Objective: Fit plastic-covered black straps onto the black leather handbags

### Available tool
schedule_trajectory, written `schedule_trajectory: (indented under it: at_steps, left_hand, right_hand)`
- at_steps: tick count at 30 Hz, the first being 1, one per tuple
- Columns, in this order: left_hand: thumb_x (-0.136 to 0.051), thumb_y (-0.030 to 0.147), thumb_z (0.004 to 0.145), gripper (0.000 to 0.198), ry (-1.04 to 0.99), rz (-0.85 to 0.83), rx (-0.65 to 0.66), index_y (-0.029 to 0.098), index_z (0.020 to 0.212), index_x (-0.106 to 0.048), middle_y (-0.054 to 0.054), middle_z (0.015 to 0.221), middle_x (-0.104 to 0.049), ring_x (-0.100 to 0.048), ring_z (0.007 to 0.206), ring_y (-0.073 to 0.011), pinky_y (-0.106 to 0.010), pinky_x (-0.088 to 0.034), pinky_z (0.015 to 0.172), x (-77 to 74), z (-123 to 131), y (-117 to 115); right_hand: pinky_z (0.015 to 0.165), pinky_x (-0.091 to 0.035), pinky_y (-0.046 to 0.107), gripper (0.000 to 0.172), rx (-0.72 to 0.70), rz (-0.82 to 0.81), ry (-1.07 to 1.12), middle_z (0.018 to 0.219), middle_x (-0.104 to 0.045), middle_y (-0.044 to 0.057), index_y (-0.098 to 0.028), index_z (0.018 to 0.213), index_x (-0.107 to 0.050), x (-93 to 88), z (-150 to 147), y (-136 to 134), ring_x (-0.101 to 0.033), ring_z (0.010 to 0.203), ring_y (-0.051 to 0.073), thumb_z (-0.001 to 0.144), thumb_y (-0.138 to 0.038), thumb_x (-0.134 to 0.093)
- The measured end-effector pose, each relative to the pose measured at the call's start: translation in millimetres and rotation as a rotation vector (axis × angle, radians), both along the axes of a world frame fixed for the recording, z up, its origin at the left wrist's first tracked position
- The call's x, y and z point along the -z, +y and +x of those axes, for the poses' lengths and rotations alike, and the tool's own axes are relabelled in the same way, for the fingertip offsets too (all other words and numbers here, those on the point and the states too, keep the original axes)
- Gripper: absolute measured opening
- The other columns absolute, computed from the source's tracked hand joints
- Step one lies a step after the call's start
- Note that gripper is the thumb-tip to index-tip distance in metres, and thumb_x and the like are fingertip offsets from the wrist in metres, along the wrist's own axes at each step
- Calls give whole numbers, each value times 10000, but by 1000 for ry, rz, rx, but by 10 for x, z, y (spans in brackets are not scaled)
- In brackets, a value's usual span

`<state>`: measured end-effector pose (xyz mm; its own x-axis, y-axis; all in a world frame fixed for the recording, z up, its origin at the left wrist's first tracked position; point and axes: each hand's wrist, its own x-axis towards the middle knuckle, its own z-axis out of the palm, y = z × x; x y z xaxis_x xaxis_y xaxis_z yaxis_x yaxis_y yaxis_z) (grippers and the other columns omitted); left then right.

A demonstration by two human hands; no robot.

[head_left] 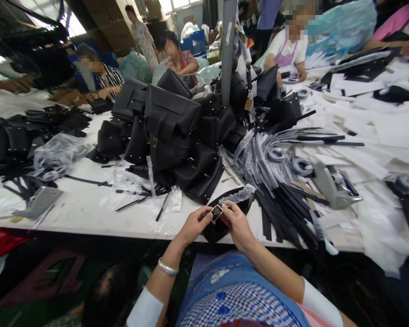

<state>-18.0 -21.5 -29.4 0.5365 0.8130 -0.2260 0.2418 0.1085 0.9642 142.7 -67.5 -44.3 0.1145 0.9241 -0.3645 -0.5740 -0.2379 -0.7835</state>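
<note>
A gold-coloured square buckle (217,213) is held between my two hands at the table's front edge. My left hand (197,223) pinches its left side with thumb and fingers. On the other side, my right hand (236,223) has its fingers closed at the buckle's right corner. A black strap or bag part (214,232) lies under and behind both hands, partly hidden by them. Clear plastic wrap (240,194) covers a piece just beyond my right hand.
Black bags (172,118) are heaped on the white table (98,218) ahead. Wrapped straps (272,154) and black strips (286,213) lie to the right, near a tape dispenser (334,186). Another dispenser (42,202) stands left. People sit across the table; a head (107,290) shows below left.
</note>
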Motion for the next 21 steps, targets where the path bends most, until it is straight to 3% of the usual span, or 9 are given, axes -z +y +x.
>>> schedule_trajectory:
  at_steps: [2,4,7,9,11,15,17,21]
  left_hand:
    - [-597,467,860,390,-34,-2,-22,153,1086,-643,-70,993,-691,-636,908,-196,-301,-486,828,-66,33,4]
    - [-647,453,829,383,-83,-33,-31,151,1064,-654,-78,1025,-687,-630,938,-202,-302,-484,845,-97,37,-9]
    - [-711,483,763,456,-154,-110,-34,145,1064,-653,-78,981,-685,-625,901,-198,-301,-484,825,-63,1,-64]
    - [-745,527,704,534,-186,-160,-35,142,1063,-652,-70,927,-677,-620,847,-193,-294,-487,777,-12,-29,-112]
    - [-768,552,658,571,-202,-175,-32,142,1041,-663,-63,896,-664,-611,821,-190,-285,-481,744,29,-47,-155]
    - [-769,552,653,547,-210,-111,-13,138,1003,-696,-75,934,-662,-606,858,-204,-295,-473,779,39,-60,-171]
    - [-756,527,685,511,-193,-57,15,134,1008,-708,-90,968,-675,-613,901,-221,-315,-469,836,22,-82,-137]
    - [-741,426,743,502,-178,-38,135,155,1160,-670,-98,1090,-691,-617,1020,-243,-344,-444,935,-13,-142,-45]
  right_hand:
    - [661,-495,273,291,7,108,-302,691,-667,-29,-233,991,-532,-108,55,5,-635,655,168,830,-436,-665]
    - [733,-490,294,258,-3,210,-590,712,-669,-19,-236,991,-546,-180,121,-21,-644,703,180,835,-405,-662]
    - [809,-490,324,253,5,265,-772,831,-685,15,-245,986,-544,-167,180,-141,-666,818,214,825,-394,-670]
    - [782,-502,323,235,1,196,-708,818,-681,22,-238,913,-541,-90,177,-248,-665,798,214,839,-434,-649]
    - [797,-516,336,296,-60,78,-505,814,-693,42,-220,855,-558,-5,156,-333,-670,802,215,872,-515,-580]
    - [901,-522,414,543,-224,-71,-23,1065,-711,102,-215,1068,-621,27,136,-315,-667,1013,251,903,-669,-375]
    - [953,-503,410,508,-161,-38,34,1159,-689,90,-231,1135,-615,-48,146,-200,-632,1107,241,901,-641,-427]
    - [1020,-461,363,365,2,46,14,1100,-717,76,-190,1008,-670,-277,149,97,-639,1101,214,856,-517,-619]
